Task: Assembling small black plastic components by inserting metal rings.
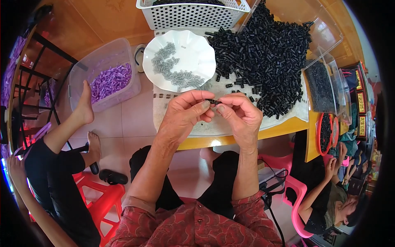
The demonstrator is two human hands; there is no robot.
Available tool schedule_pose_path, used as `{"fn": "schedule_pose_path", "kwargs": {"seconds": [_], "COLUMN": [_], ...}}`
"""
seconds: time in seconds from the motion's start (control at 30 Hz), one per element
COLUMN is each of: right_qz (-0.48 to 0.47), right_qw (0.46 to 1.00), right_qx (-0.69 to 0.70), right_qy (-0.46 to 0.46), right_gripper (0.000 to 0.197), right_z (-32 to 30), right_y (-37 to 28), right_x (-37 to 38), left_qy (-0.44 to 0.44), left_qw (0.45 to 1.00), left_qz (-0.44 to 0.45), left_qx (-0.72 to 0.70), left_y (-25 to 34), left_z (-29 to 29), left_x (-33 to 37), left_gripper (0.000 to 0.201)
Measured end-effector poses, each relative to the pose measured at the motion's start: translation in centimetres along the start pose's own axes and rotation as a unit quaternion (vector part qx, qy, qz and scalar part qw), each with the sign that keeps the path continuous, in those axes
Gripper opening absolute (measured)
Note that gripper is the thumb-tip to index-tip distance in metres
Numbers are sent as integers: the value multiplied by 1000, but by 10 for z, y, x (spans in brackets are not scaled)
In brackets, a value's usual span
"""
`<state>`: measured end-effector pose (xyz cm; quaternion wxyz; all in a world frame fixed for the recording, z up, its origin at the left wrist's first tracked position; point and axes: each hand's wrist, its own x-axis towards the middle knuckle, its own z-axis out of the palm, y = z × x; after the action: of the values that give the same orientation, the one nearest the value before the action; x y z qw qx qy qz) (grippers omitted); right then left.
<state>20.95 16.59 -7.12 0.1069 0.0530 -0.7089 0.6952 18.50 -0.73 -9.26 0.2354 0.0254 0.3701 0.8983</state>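
A small black plastic part (212, 101) is pinched between the fingertips of both hands, over the front of the cloth-covered table (185, 131). My left hand (184, 113) grips its left end with thumb and forefinger. On its right end, my right hand (242, 115) closes thumb and forefinger. Fingers partly cover the part, so its joint cannot be made out. Just beyond my left hand stands a white scalloped plate (197, 53) with small clear-grey coil springs (181, 78). A big heap of short black tubular parts (267, 61) spreads beyond my right hand.
Behind the plate stands a white perforated basket (185, 17) of black parts. Clear bins (323, 86) are at the right, near a red round tray (324, 133). Purple pieces (111, 82) fill a floor tub at left. People sit on both sides; a red stool (101, 197) is left.
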Motion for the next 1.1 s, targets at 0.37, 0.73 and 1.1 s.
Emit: {"fn": "schedule_pose_path", "kwargs": {"seconds": [0.37, 0.73, 1.1], "right_qz": [-19, -90, -105], "right_qw": [999, 986, 971], "right_qx": [-46, -140, -212], "right_qy": [4, 0, 19], "right_gripper": [14, 12, 12], "right_z": [1, 2, 5], "right_y": [-1, -5, -12], "right_x": [1, 2, 1], "left_qy": [8, 21, 46], "left_qw": [999, 990, 974], "left_qz": [7, 35, 75], "left_qx": [47, 136, 207], "left_y": [-2, 0, -2], "left_z": [4, 6, 13], "left_x": [0, -2, -3], "left_gripper": [21, 18, 18]}}
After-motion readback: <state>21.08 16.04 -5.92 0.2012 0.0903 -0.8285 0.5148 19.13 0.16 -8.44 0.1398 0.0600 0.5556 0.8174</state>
